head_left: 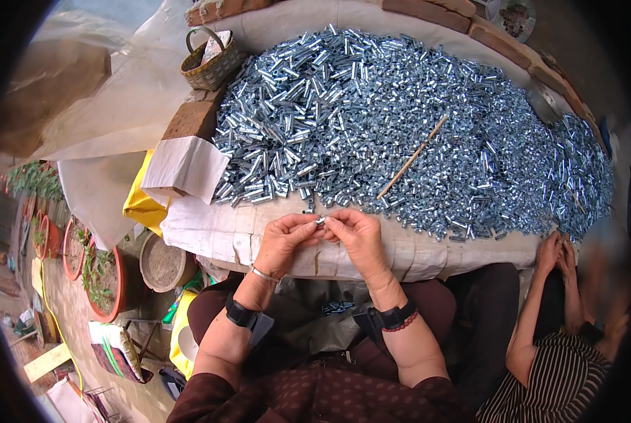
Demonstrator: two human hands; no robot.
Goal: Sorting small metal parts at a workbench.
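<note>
My left hand and my right hand meet at the near edge of a cloth-covered table. Thumbs and fingertips of both pinch one small shiny metal tube between them. Just beyond my fingers, a few loose tubes lie at the border of a wide heap of bluish-silver metal tubes. Longer pieces gather on the heap's left, shorter ones toward the right. More small metal pieces rest on the grey cloth in my lap.
A thin wooden stick lies across the heap. Bricks border the table, with a wicker basket at the far left. A co-worker in a striped top sits at the right, hands together near the heap. Potted plants stand left.
</note>
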